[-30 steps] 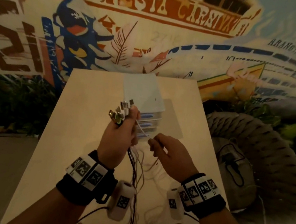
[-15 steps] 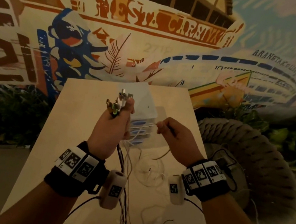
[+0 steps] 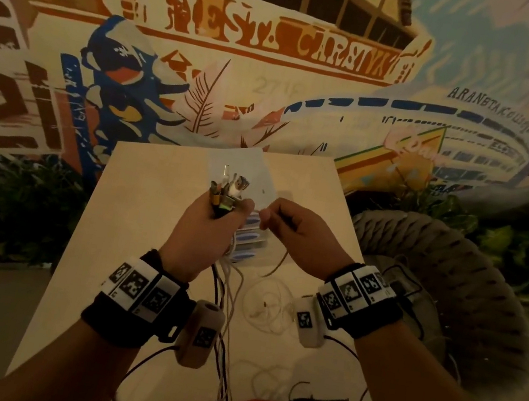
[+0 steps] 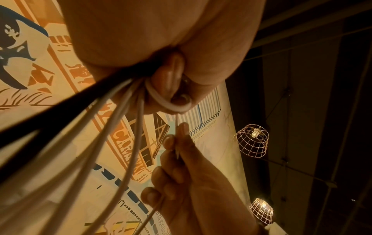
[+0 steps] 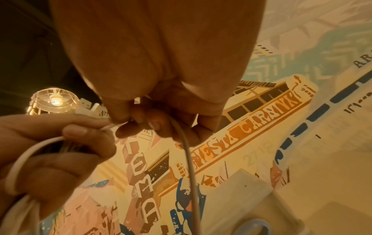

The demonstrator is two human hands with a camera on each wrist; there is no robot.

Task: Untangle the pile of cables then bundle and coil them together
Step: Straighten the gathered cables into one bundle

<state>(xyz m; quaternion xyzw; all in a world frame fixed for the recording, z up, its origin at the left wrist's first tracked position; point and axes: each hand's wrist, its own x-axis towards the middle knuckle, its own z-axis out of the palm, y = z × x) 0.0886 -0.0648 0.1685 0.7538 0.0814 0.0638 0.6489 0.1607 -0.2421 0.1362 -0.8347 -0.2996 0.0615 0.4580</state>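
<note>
My left hand (image 3: 207, 226) is raised over the table and grips a bundle of cables (image 3: 228, 305), white and black, with their plug ends (image 3: 228, 187) sticking up out of the fist. The strands hang down from the fist toward my lap (image 4: 120, 120). My right hand (image 3: 299, 237) is close beside it and pinches one thin white cable (image 5: 187, 152) between thumb and fingertips; that cable runs from the left fist (image 4: 177, 127) and drops to the table. Loose loops of white cable (image 3: 268, 308) lie on the tabletop below the hands.
A light wooden table (image 3: 136, 214) stands against a painted mural wall. A stack of white boxes (image 3: 251, 233) sits on the table behind the hands. A large woven rope seat (image 3: 445, 274) is at the right. Caged lamps (image 4: 251, 141) hang overhead.
Both hands have risen higher above the table. My right hand has moved left, close to the left fist, keeping its pinch on the thin white cable.
</note>
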